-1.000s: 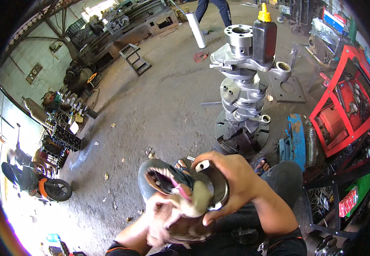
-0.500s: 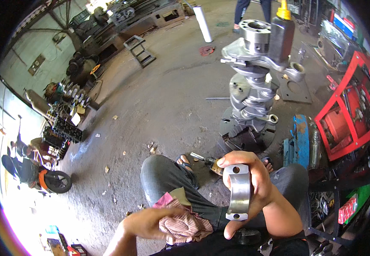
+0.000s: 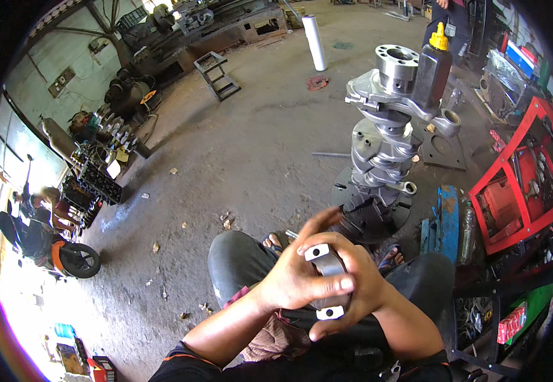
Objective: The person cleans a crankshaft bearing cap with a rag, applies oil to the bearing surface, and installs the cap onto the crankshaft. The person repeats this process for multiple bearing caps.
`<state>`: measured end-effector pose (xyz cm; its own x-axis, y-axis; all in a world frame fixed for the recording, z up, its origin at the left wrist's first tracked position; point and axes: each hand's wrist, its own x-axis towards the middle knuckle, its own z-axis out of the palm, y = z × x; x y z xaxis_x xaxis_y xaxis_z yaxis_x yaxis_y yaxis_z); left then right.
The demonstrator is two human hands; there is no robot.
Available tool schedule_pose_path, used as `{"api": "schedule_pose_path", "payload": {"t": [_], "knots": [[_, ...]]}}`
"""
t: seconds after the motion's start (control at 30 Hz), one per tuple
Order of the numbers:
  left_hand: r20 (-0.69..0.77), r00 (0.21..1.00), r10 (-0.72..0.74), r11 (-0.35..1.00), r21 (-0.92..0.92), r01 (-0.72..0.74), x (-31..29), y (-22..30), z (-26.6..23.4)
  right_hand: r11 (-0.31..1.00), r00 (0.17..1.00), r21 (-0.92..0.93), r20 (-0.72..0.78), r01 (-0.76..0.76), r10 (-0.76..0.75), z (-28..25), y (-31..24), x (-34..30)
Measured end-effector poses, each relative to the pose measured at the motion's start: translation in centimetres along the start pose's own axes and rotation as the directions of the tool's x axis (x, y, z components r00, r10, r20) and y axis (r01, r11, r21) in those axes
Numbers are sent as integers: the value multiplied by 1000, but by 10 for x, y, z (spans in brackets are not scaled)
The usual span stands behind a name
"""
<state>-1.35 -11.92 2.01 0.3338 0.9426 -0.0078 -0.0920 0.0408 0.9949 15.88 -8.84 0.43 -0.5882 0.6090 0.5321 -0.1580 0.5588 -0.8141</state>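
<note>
A connecting rod bearing cap (image 3: 331, 263), a curved metal half-ring with a bolt hole in each flat end, is held above my lap. My right hand (image 3: 367, 272) wraps its outer side, fingers and thumb closed round it. From the left, my left hand (image 3: 294, 275) also grips the cap; its thumb lies across the hollow inner face, while a forefinger stretches past the upper end. Its other fingertips are hidden. On my lap, below the left wrist, rests a crumpled brownish-pink rag (image 3: 273, 340).
Ahead stands an upright crankshaft (image 3: 385, 137) with connecting rods attached and a dark yellow-capped bottle (image 3: 432, 76) on it. A red metal frame (image 3: 512, 181) and blue metal piece (image 3: 448, 219) are at right. Engine parts (image 3: 95, 181) and a motorbike (image 3: 76, 258) lie left. Another person (image 3: 448, 28) stands far off.
My left hand has let go of the rag, now on my lap, and moved right onto the bearing cap. The cap has tilted and shifted slightly left in my right hand.
</note>
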Motion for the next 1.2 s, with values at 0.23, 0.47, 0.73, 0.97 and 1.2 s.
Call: {"api": "schedule_pose_path", "payload": {"t": [0.23,0.47,0.73,0.97,1.2], "knots": [[-95,660,745,412,844,-343,17,9,-27,1000,997,28,-75,13,-11,7,5,2],[-360,658,661,705,599,-379,9,30,-38,969,989,210,-38,-129,140,-9,-3,-3],[-134,943,304,843,500,-200,6,6,-5,1000,1000,18,-8,6,-6,-5,-4,-5],[-145,557,818,416,817,-398,16,23,-15,996,998,83,-54,42,-37,-10,-4,-2],[-35,683,730,421,810,-408,19,8,-5,993,993,31,-33,113,-112,-14,-6,-4]]}}
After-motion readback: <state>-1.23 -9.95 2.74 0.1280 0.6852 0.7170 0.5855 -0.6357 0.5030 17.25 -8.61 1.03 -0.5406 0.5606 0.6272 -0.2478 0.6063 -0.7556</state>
